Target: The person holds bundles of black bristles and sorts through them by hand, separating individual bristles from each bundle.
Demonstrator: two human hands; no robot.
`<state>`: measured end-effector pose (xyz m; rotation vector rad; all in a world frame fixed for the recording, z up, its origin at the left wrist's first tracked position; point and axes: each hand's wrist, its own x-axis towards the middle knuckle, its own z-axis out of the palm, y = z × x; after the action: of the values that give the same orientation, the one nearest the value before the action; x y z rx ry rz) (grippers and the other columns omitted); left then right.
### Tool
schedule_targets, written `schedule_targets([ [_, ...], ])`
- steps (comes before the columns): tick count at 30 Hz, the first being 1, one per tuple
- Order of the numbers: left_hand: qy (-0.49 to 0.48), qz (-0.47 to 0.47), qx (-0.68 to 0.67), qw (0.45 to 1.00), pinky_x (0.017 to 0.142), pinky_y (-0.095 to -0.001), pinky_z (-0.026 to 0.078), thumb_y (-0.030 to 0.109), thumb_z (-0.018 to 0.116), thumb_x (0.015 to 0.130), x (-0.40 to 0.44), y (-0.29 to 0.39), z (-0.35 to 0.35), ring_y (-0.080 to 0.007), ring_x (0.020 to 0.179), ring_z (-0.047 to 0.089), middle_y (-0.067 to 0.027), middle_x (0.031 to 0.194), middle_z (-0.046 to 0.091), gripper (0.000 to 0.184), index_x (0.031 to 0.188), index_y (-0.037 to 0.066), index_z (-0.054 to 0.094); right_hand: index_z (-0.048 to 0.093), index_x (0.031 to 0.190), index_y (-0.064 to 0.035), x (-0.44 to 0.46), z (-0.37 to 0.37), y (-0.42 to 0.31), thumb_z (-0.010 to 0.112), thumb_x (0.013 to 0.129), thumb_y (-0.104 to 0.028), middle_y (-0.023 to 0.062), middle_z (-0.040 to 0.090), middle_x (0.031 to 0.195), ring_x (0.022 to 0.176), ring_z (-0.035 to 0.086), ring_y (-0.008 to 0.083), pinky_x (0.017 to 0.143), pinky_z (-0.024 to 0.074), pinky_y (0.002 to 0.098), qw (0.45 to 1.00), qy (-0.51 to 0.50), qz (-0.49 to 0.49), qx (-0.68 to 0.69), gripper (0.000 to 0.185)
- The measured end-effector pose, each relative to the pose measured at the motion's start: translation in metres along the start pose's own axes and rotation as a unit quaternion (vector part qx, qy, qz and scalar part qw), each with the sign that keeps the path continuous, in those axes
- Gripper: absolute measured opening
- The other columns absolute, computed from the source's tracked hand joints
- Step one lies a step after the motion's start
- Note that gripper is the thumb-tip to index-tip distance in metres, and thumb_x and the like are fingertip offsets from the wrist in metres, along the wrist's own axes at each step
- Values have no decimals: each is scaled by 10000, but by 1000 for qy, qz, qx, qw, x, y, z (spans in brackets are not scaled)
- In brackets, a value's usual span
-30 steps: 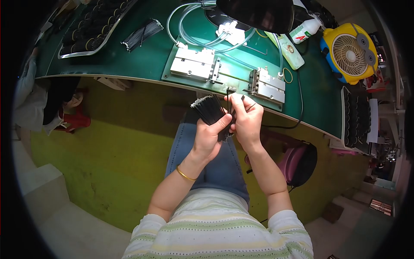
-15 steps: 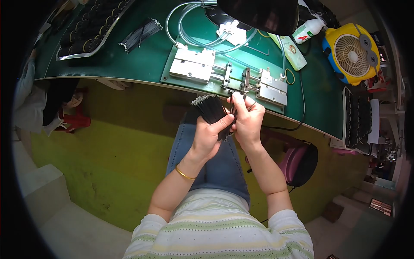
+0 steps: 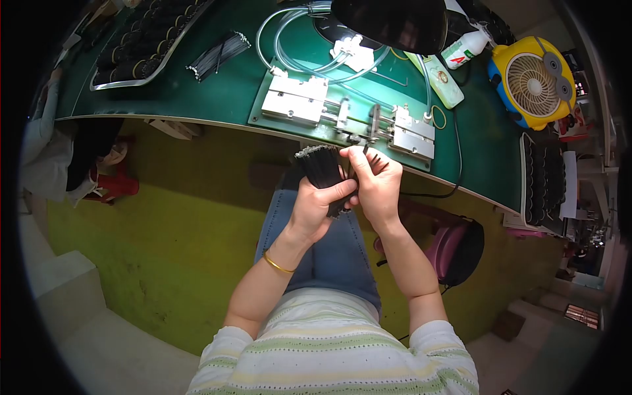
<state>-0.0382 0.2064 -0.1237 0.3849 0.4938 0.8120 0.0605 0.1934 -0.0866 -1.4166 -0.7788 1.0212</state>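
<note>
My left hand (image 3: 315, 204) is wrapped round a thick bundle of black wires (image 3: 317, 166) with pale, silvery ends, held below the bench edge. Close beside it, my right hand (image 3: 378, 184) pinches a few black wires, their ends sticking out between thumb and fingers. Both hands nearly touch at the bundle's right side. Just above the right fingertips stands a pneumatic fixture (image 3: 293, 99) with two silver cylinder blocks and dark jaws (image 3: 374, 122) facing each other. The jaws look slightly blurred.
Another wire bundle (image 3: 218, 54) lies on the green bench (image 3: 230, 99), near a tray (image 3: 125, 84) of black coils. A black lamp (image 3: 395, 23) overhangs clear hoses (image 3: 280, 39). A white bottle (image 3: 466, 47), phone (image 3: 442, 80) and yellow fan (image 3: 532, 82) stand right. A person's sleeve (image 3: 45, 118) shows left.
My right fingertips have moved slightly down, away from the fixture's jaws, and the pinched wire ends now fan out differently. The left hand keeps its grip on the bundle. The view shifted slightly.
</note>
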Motion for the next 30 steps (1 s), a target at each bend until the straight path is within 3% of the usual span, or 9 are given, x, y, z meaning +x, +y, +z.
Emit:
schedule_targets([
  [15, 20, 21, 25, 999, 558, -228, 429, -6, 608, 762, 6, -8, 1, -117, 604, 549, -40, 680, 562, 53, 763, 14, 559, 616, 735, 17, 11, -4, 7, 555, 842, -155, -9, 466, 478, 313, 352, 37, 287, 250, 191, 997, 41, 47, 54, 211],
  [30, 9, -7, 9, 1000, 536, -227, 430, 4, 615, 758, 0, 0, 2, -128, 591, 552, -38, 665, 549, 94, 728, 28, 529, 591, 708, -1, 1, -1, 2, 552, 852, -177, 0, 481, 483, 317, 370, 34, 287, 274, 187, 999, 12, 12, 28, 231],
])
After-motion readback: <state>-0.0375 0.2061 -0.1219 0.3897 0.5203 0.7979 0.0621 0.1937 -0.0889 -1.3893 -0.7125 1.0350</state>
